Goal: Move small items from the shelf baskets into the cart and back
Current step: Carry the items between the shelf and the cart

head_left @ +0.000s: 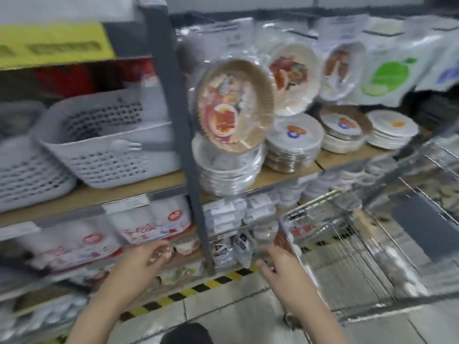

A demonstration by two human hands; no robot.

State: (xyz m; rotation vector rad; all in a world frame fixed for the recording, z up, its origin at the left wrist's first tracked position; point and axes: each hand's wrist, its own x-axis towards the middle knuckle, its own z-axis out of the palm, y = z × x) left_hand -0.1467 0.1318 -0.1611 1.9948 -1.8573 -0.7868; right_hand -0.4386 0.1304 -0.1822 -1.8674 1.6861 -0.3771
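The view is blurred by motion. A grey perforated basket [106, 155] stands on the middle shelf with a white spork [126, 146] fixed to its front; a second grey basket [24, 177] sits to its left. The wire cart [347, 234] stands at the lower right. My left hand [144, 261] hovers in front of the lower shelf with loosely curled fingers and nothing visible in it. My right hand [280, 266] reaches toward the cart's near corner, beside clear packets [244, 247] on the lower shelf. Blur hides whether its fingers hold anything.
A dark shelf post [183, 135] rises between my hands. Wrapped stacks of paper plates [293, 142] fill the middle shelf on the right, with more hanging above. Red-and-white packs [151, 224] line the lower shelf. Yellow-black tape [198, 289] marks the floor.
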